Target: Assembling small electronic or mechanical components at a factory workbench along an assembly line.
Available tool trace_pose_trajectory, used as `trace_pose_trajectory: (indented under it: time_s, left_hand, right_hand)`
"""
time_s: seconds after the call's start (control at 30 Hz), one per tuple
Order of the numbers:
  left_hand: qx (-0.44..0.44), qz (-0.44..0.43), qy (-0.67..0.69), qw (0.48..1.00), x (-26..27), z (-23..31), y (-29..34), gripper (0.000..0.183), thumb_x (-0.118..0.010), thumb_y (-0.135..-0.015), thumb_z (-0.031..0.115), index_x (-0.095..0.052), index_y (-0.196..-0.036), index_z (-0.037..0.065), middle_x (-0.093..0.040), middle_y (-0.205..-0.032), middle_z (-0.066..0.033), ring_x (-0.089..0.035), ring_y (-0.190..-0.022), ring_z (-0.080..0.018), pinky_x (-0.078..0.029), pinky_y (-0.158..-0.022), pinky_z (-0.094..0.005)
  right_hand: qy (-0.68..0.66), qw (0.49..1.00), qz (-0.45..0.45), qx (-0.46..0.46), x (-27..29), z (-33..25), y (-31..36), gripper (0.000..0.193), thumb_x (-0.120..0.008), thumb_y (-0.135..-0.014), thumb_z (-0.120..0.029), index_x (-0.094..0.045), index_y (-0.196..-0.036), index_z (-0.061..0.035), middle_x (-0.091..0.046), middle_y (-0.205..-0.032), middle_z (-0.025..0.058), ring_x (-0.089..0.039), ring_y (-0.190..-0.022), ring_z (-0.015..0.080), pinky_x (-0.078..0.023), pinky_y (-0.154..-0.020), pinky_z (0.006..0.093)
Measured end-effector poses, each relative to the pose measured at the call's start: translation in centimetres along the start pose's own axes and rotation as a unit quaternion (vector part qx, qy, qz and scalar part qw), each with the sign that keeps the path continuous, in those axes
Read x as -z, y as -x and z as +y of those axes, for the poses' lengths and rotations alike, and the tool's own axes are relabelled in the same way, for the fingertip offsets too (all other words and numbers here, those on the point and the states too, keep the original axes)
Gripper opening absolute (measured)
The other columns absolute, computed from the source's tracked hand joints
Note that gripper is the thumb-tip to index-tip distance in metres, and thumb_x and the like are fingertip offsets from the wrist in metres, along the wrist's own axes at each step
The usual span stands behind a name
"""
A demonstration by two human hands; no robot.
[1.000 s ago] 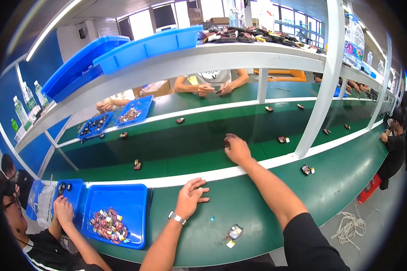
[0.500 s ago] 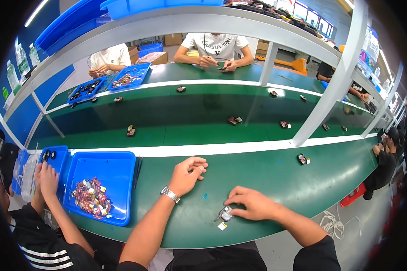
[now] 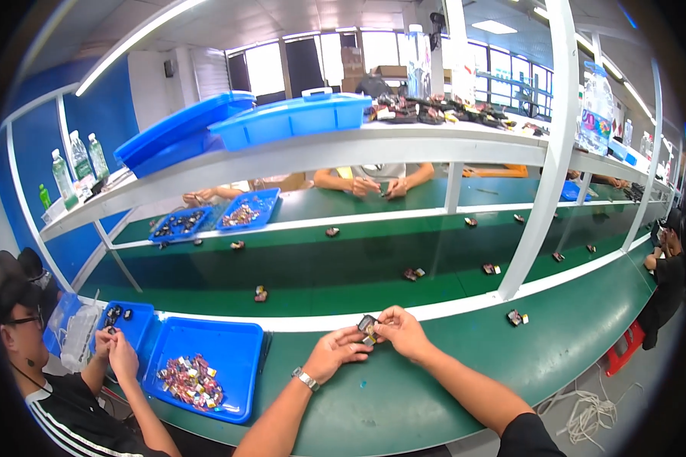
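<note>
Both my hands meet above the green bench, around a small dark-cased electronic part (image 3: 368,324) with a pale, yellowish piece hanging below it. My left hand (image 3: 335,353), with a metal watch on its wrist, is closed on the part's left and lower edge. From the right, my right hand (image 3: 404,335) pinches the same part between thumb and fingers. Its inner details are too small to make out. A tiny blue scrap (image 3: 363,384) lies on the bench below my hands.
A blue tray (image 3: 254,365) of small reddish parts stands to my left, beside a co-worker handling something by another blue tray (image 3: 140,314). Small parts (image 3: 414,274) lie spaced along the green strip beyond a white rail. A white post (image 3: 537,221) rises right; another part (image 3: 517,317) lies near it.
The part has been lifted off the bench by my right hand and brought to my left hand, which now grips it too. The view has tilted upward.
</note>
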State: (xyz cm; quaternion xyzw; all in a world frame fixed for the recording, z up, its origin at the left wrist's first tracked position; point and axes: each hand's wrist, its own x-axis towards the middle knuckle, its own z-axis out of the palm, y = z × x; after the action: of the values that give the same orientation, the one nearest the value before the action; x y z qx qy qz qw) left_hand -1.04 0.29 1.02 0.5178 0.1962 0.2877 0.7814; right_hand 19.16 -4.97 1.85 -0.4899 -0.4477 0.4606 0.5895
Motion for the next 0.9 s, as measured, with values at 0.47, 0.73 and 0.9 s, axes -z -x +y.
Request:
trace_pose_trajectory:
  time_s: [0.47, 0.73, 0.9]
  left_hand:
    - [-0.016, 0.084, -0.060, 0.995, -0.8, 0.0, -0.6, 0.044, -0.053, -0.097, 0.005, -0.041, -0.138, -0.004, -0.057, -0.126, -0.0152, -0.060, -0.110, -0.0223, -0.058, -0.086, -0.0365]
    - [-0.032, 0.093, -0.044, 0.994, -0.5, 0.2, -0.3, 0.041, -0.052, -0.097, 0.005, -0.045, -0.136, -0.003, -0.059, -0.124, -0.0153, -0.062, -0.107, -0.0205, -0.056, -0.089, -0.0329]
    - [-0.015, 0.073, -0.052, 0.996, -0.4, 0.2, -0.3, 0.039, -0.052, -0.096, 0.003, -0.047, -0.135, -0.003, -0.060, -0.123, -0.0143, -0.063, -0.106, -0.0195, -0.056, -0.089, -0.0324]
  right_hand:
    - [0.007, 1.000, 0.021, -0.020, -1.5, 1.8, 0.8, 0.018, -0.070, -0.085, -0.007, -0.057, -0.095, 0.0006, -0.065, -0.082, 0.0059, -0.064, -0.071, 0.0096, -0.052, -0.063, 0.0226]
    - [0.245, 0.946, 0.033, 0.212, -2.0, -1.1, 1.7, 0.021, -0.072, -0.081, -0.008, -0.063, -0.100, -0.0039, -0.061, -0.108, 0.0099, -0.062, -0.087, 0.0169, -0.053, -0.074, 0.0295]
    - [0.308, 0.910, -0.046, 0.275, -0.9, -1.0, 1.3, 0.011, -0.069, -0.084, -0.010, -0.068, -0.095, -0.0098, -0.056, -0.120, 0.0072, -0.055, -0.107, 0.0246, -0.049, -0.088, 0.0355]
